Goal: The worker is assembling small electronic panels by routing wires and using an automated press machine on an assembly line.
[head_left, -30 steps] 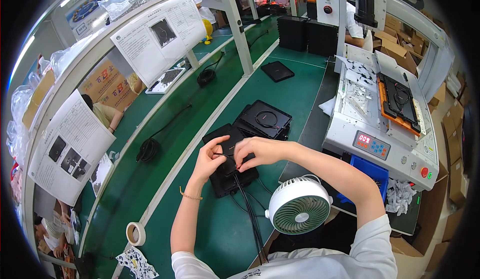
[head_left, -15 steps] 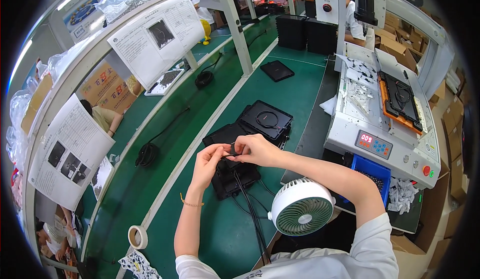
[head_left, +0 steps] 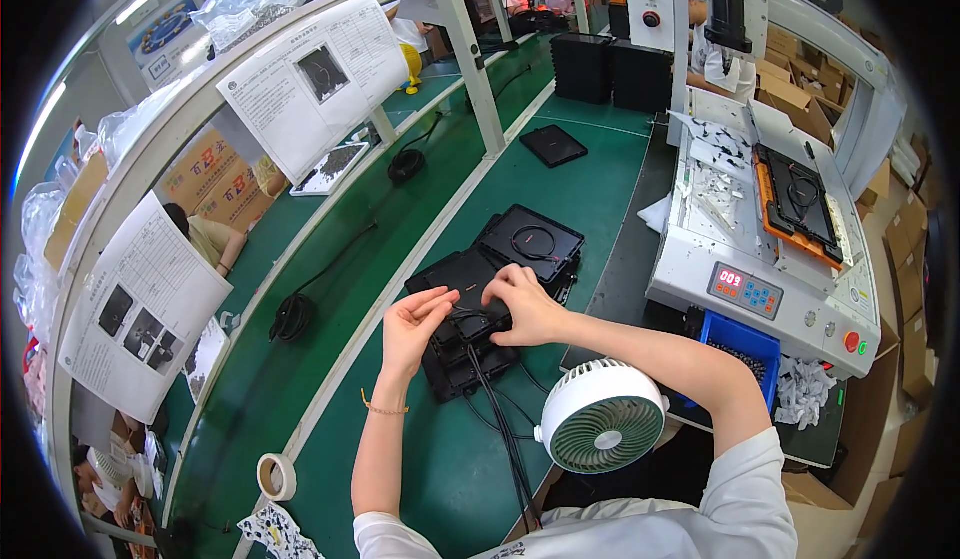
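Note:
Low over a stack of black plastic housings, my left hand point(head_left: 412, 329) is closed, its thumb and fingertips pressed together. Whatever it may hold is too small to make out. My right hand point(head_left: 528, 309) is curved above the near black housing point(head_left: 440, 277), thumb and fingers apart, with part of the housing showing between them. A thin dark cable point(head_left: 466, 314) lies near the fingertips of both hands. Behind them, another black housing point(head_left: 560, 235) carries a coiled cable point(head_left: 535, 242). Several black cables point(head_left: 500, 419) run from the stack toward my body.
A white fan point(head_left: 606, 416) stands beside my right forearm. Further right are a blue bin of small parts point(head_left: 740, 344) and a machine point(head_left: 715, 224) with an orange fixture point(head_left: 775, 204). A tape roll point(head_left: 276, 477) sits at the lower left. Coiled cable point(head_left: 292, 317) rests on the green belt.
My hands have drawn apart from the cable they were pinching together. The right one has moved slightly down and spread its thumb from its fingers; the left has shifted little.

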